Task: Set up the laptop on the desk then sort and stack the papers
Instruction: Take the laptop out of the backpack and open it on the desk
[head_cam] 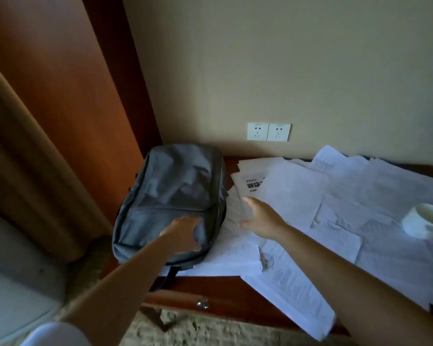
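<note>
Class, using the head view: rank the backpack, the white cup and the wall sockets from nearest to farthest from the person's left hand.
1. Backpack: the left hand rests on its front, at the desk's left end.
2. Wall sockets: on the wall behind the desk, beyond the backpack and to the right.
3. White cup: far right, on the scattered papers.

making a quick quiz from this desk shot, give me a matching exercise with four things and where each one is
Things:
1. backpack
2. white cup
3. wall sockets
4. left hand

Places:
a. on the wall above the desk
b. right end of the desk, on the papers
c. left end of the desk
d. resting on the backpack's front

Pairs: 1-c, 2-b, 3-a, 4-d
</note>
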